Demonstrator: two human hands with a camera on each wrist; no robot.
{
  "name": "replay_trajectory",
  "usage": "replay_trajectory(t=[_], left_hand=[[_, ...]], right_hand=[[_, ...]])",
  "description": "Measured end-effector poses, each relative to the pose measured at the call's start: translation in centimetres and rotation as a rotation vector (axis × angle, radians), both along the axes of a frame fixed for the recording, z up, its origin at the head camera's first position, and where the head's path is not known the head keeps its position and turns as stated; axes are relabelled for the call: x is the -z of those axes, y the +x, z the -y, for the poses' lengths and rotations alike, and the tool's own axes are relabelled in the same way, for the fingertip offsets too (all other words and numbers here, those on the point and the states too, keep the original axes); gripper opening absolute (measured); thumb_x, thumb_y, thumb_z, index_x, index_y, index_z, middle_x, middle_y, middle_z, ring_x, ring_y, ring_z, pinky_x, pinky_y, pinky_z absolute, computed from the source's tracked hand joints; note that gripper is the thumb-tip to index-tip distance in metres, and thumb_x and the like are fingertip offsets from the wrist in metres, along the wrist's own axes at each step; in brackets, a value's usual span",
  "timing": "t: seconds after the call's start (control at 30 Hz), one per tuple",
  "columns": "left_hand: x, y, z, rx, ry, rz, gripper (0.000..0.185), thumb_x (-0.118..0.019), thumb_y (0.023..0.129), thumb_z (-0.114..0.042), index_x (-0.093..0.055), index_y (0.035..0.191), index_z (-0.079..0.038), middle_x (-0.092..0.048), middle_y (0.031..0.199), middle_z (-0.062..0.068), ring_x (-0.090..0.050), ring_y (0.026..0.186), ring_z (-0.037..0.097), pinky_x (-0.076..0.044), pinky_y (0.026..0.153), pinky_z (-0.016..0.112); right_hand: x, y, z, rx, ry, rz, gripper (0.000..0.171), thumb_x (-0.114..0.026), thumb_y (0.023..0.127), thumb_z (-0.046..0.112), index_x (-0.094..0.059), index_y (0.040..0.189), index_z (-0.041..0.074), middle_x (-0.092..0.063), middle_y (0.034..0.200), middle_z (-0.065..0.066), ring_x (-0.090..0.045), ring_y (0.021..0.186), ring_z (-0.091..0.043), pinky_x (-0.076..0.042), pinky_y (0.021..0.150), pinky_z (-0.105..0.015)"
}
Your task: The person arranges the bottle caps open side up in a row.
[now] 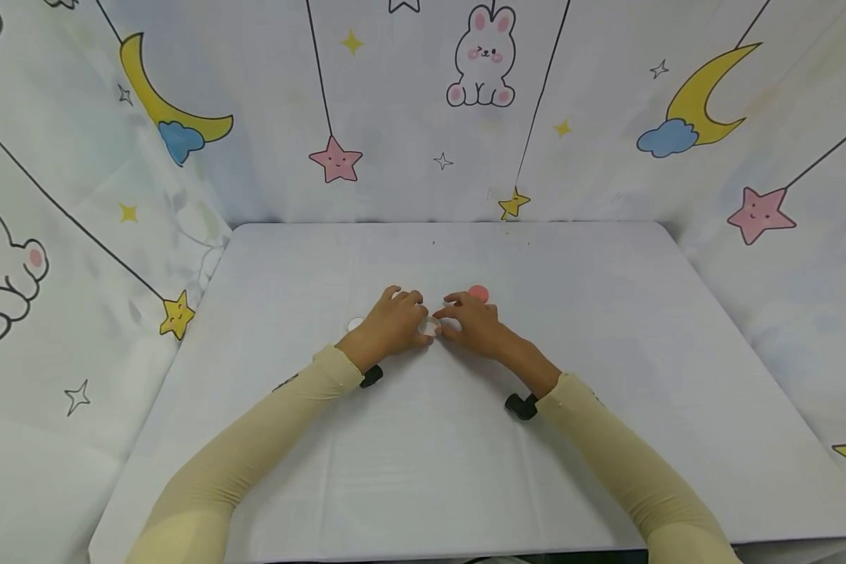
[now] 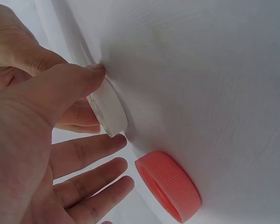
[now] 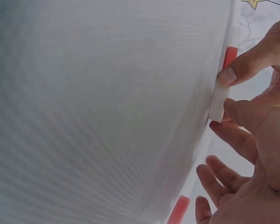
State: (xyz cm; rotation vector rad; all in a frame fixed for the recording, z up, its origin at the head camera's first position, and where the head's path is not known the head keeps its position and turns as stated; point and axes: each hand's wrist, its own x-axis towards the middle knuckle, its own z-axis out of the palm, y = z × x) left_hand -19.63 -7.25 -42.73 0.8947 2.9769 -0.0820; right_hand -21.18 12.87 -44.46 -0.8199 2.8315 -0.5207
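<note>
Between the two hands, a white bottle cap lies on the white table. My left hand pinches its rim, with the thumb at one end of the cap and the index finger at the other; the other fingers spread away. From the opposite side, my right hand grips the same cap with thumb and index fingertips at its edge. A ribbed red bottle cap stands beside the left hand's fingers, tilted in that camera's view. Another red cap lies just behind the right hand.
A white round piece shows left of the left hand, partly covered by it. Black wrist devices hang under both wrists. The table meets a patterned cloth backdrop at the back and sides.
</note>
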Motion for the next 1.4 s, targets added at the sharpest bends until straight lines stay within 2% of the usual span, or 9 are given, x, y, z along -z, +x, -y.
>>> replay_trajectory(t=[0.2,0.33,0.53,0.7,0.87,1.1,1.4], left_hand=[[-0.2,-0.2,-0.1,0.021,0.035,0.014,0.058,-0.071,0.098,-0.054,-0.069,0.137,-0.011,-0.063,0.141,0.010,-0.063,0.131,0.029,-0.037,0.120,0.051],[-0.5,-0.6,-0.3,0.040,0.061,0.018,0.054,-0.069,0.100,-0.049,-0.066,0.140,-0.012,-0.063,0.141,0.010,-0.063,0.130,0.030,-0.040,0.117,0.050],[-1.3,-1.3,-1.4,0.030,0.099,0.089,0.050,-0.068,0.103,-0.041,-0.061,0.142,-0.010,-0.061,0.142,0.011,-0.063,0.131,0.029,-0.039,0.119,0.052],[-1.4,-2.6,-2.4,0.014,0.098,0.128,0.057,-0.066,0.105,-0.041,-0.055,0.149,-0.008,-0.059,0.147,0.013,-0.058,0.136,0.028,-0.041,0.118,0.051],[-1.0,-4.2,-3.0,-0.030,0.143,0.201,0.063,-0.066,0.105,-0.041,-0.050,0.155,-0.007,-0.054,0.154,0.015,-0.050,0.145,0.030,-0.040,0.119,0.052],[-0.8,-5.4,-3.5,-0.059,0.208,0.270,0.065,-0.070,0.103,-0.040,-0.050,0.155,-0.008,-0.054,0.153,0.014,-0.051,0.143,0.030,-0.038,0.121,0.052],[-0.3,-7.1,-5.3,-0.037,0.156,0.234,0.064,-0.069,0.103,-0.043,-0.052,0.153,-0.007,-0.056,0.148,0.015,-0.056,0.137,0.030,-0.045,0.116,0.049]], right_hand=[[-0.3,0.1,-0.1,-0.004,-0.004,-0.010,0.037,-0.071,0.103,0.034,-0.073,0.135,0.017,-0.054,0.155,-0.017,-0.048,0.145,-0.035,-0.043,0.097,-0.062],[-0.6,0.2,-0.2,-0.006,-0.026,-0.018,0.037,-0.070,0.103,0.034,-0.073,0.134,0.015,-0.054,0.154,-0.017,-0.049,0.145,-0.035,-0.043,0.095,-0.062],[-1.2,-0.4,-0.8,0.028,-0.038,-0.026,0.037,-0.066,0.105,0.034,-0.072,0.135,0.015,-0.052,0.155,-0.017,-0.048,0.145,-0.038,-0.044,0.098,-0.067],[-1.7,-1.2,-1.8,0.081,-0.045,-0.035,0.036,-0.067,0.105,0.032,-0.071,0.136,0.013,-0.051,0.155,-0.018,-0.048,0.144,-0.041,-0.043,0.100,-0.069],[-2.0,-1.9,-2.9,0.140,-0.080,-0.024,0.037,-0.066,0.105,0.030,-0.071,0.136,0.011,-0.051,0.155,-0.021,-0.047,0.143,-0.044,-0.041,0.101,-0.070],[-2.2,-2.9,-4.5,0.217,-0.094,0.043,0.043,-0.068,0.104,0.034,-0.067,0.139,0.009,-0.046,0.157,-0.023,-0.041,0.147,-0.045,-0.034,0.106,-0.073],[-2.0,-3.5,-5.7,0.267,-0.036,0.062,0.045,-0.067,0.105,0.030,-0.063,0.144,0.009,-0.046,0.155,-0.024,-0.041,0.146,-0.045,-0.036,0.105,-0.071]])
